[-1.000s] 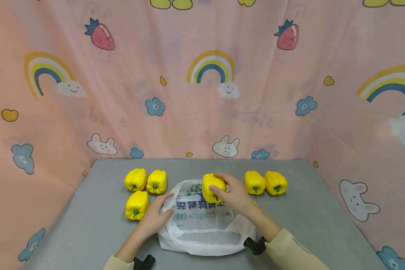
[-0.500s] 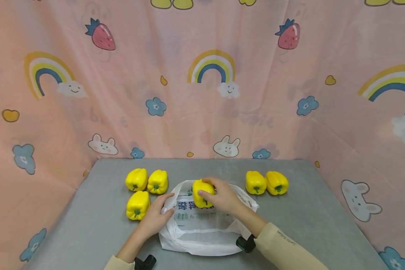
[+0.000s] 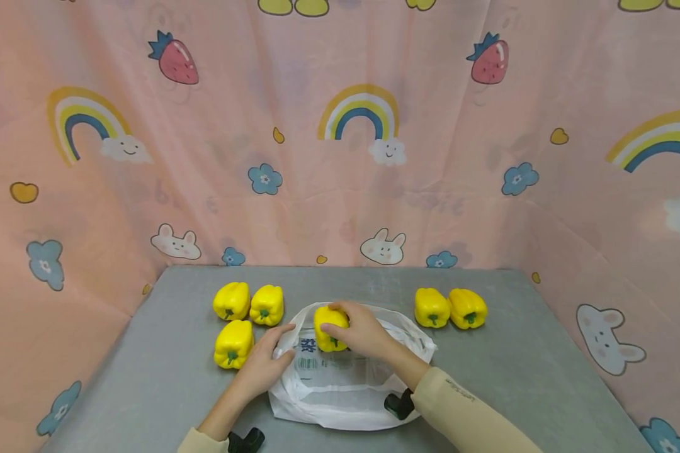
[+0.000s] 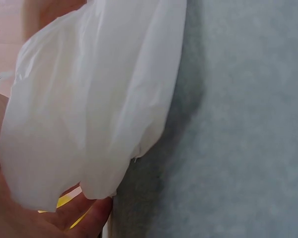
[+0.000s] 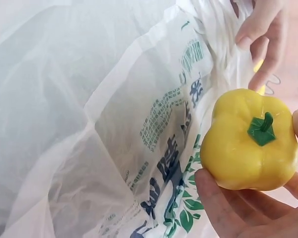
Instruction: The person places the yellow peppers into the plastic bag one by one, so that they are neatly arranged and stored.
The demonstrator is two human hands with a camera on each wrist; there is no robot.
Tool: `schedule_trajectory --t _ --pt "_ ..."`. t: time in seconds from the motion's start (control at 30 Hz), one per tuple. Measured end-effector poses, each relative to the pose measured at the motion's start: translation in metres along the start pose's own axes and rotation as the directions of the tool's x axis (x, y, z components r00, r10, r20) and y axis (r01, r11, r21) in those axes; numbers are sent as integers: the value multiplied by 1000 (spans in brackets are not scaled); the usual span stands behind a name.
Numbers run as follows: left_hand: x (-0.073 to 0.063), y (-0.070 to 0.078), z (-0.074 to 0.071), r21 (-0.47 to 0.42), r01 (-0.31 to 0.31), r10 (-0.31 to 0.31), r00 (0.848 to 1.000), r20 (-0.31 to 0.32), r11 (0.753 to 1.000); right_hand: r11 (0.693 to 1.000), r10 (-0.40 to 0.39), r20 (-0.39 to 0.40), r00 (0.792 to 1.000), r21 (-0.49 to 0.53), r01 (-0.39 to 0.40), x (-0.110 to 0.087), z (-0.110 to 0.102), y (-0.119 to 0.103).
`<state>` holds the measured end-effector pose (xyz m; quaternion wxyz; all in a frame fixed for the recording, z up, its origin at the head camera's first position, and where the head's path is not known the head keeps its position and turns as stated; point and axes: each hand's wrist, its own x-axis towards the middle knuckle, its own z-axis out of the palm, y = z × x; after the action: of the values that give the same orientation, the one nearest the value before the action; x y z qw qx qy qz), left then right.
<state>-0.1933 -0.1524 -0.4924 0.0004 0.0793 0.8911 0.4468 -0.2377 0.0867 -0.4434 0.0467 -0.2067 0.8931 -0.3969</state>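
A yellow bell pepper (image 3: 330,327) with a green stem is gripped by my right hand (image 3: 362,330), held over the open mouth of a white plastic bag (image 3: 345,402). In the right wrist view the thumb and fingers wrap the sides of the bell pepper (image 5: 248,153), stem facing the camera. My left hand (image 3: 263,365) holds the bag's left rim. In the left wrist view white film of the bag (image 4: 89,99) hides much of that hand (image 4: 20,218); some fingertips show below it.
Three yellow bell peppers (image 3: 233,345) sit left of the bag, one close beside my left hand. Two more bell peppers (image 3: 432,308) stand side by side at the right. A patterned pink curtain (image 3: 340,207) borders the grey table (image 3: 515,377) at back and sides.
My right hand has carried the bell pepper leftward and slightly down, over the bag's mouth. My left hand stays at the bag's rim. The other peppers have not moved.
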Motion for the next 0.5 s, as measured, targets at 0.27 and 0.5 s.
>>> schedule_trajectory --t 0.27,0.5 --pt "-1 0 -1 -2 -5 5 1000 7 1000 1000 20 37 999 -8 -19 9 9 -4" --pt "-1 3 -2 -4 -18 18 1000 7 1000 999 36 40 999 -41 -34 14 17 -7"
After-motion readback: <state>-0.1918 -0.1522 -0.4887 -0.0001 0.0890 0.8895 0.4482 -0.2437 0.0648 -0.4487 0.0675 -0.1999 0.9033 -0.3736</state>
